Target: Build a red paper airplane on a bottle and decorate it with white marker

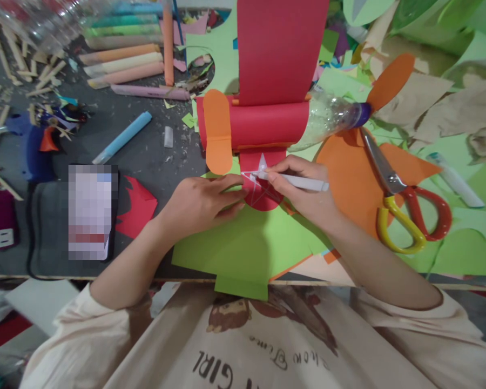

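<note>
The bottle [328, 116] lies on its side, its body wrapped in red paper, its cap end pointing away from the person's left. Just below its wrapped part hangs a round red tab [263, 201], and both hands meet on it. The right hand [303, 192] is closed around a white pen [308, 183], whose tip touches the tab, where a white star [262, 163] is outlined. The left hand [202, 202] lies open and flat, palm down, with its fingertips pressing the tab's edge on the side away from the cap. Under the hands, below the bottle, a green sheet [235, 243] reaches over the table [146, 156] edge. An orange fin [217, 132] stands at the bottle's base end, and an orange oval [390, 81] sits at its cap. Below the cap, scissors [400, 200] with red and yellow handles lie closed on an orange sheet [348, 178]. Well beyond the base end a blue stick [123, 138] lies on the table, with pastel sticks [123, 65] farther off.
</note>
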`<state>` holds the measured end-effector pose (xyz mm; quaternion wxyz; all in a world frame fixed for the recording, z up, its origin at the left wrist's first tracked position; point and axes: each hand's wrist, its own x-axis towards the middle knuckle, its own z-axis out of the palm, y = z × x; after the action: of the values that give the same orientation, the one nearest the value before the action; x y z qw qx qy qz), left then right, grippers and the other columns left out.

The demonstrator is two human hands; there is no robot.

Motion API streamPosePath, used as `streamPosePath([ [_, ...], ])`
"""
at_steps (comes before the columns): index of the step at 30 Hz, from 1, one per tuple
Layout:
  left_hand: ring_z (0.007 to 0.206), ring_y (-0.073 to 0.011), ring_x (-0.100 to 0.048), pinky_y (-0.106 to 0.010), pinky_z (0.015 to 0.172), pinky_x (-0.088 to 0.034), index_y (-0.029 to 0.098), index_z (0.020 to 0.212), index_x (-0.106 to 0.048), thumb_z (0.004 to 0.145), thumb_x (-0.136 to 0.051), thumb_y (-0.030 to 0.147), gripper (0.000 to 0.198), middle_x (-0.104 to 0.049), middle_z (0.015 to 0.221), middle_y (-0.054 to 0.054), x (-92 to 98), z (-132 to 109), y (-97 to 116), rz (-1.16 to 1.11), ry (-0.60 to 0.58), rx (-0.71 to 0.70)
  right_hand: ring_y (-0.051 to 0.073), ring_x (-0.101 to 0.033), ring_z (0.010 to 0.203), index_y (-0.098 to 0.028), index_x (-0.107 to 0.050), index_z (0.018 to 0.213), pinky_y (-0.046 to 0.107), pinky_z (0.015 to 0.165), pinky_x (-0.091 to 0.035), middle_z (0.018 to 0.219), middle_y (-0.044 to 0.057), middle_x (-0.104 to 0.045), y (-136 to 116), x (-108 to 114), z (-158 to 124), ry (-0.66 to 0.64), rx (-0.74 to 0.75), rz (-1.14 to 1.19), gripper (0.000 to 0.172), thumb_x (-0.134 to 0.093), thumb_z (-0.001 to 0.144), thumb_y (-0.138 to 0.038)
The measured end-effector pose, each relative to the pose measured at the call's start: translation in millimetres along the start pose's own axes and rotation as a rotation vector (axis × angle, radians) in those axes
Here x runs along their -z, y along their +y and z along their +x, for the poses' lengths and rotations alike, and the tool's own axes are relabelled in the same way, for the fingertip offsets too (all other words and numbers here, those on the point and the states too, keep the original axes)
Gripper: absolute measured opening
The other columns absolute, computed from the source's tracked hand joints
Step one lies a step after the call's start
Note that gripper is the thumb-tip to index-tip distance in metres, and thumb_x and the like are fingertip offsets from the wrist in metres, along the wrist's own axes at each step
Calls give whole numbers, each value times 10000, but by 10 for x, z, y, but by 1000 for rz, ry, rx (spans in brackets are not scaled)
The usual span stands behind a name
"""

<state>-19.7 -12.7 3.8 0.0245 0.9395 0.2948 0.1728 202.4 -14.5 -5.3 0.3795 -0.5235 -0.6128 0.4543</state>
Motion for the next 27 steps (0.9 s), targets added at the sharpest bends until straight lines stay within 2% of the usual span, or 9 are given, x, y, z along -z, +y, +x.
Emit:
streamPosePath([
  [3,621,-110,-690,-264,503,-410,200,919,-713,1008,-468,268,269,-778,1025,3,-1,-4,-5,15,14,-11,98,-481,522,-194,-646,673,241,503,-363,599,-29,-612,0,2,3,-36,-6,21,155,-677,810,-260],
  [7,639,-115,-698,-266,504,-422,200,928,-717,1002,-476,266,260,-776,1039,4,5,-9,-6,15,8,-11,107,-507,537,-201,-632,685,249,532,-397,607,-31,-611,-3,2,6,-5,-13,42,140,-682,812,-230],
  [12,631,-102,-692,-258,514,-420,201,914,-719,1011,-458,264,286,-773,1040,13,18,-8,2,24,3,-5,112,-519,539,-199,-632,697,255,536,-407,621,-22,-627,-9,2,7,-53,-17,31,149,-685,817,-271],
  [15,620,-101,-686,-258,507,-413,199,911,-718,1015,-448,271,298,-775,1028,11,9,-11,-2,19,4,-1,111,-525,544,-197,-632,710,247,536,-413,629,-21,-638,-4,4,7,-21,-22,4,151,-678,823,-286],
  [20,679,-97,-704,-254,527,-410,216,950,-714,1030,-412,306,325,-769,1057,8,-11,-27,-11,14,-43,19,102,-537,545,-184,-658,723,234,528,-405,627,-21,-648,11,4,9,-69,10,35,127,-679,824,-257],
  [22,688,-98,-706,-257,525,-410,213,952,-712,1030,-410,300,324,-766,1063,4,-12,-31,-9,10,-53,21,101,-539,549,-185,-665,721,233,525,-403,639,-18,-655,13,2,10,-50,3,40,125,-685,822,-255],
  [27,647,-99,-694,-263,510,-406,203,933,-712,1017,-445,279,290,-767,1056,8,-8,-25,-2,13,-23,9,109,-567,580,-188,-681,737,241,540,-419,665,-12,-669,1,2,9,-76,-18,27,132,-675,828,-283],
])
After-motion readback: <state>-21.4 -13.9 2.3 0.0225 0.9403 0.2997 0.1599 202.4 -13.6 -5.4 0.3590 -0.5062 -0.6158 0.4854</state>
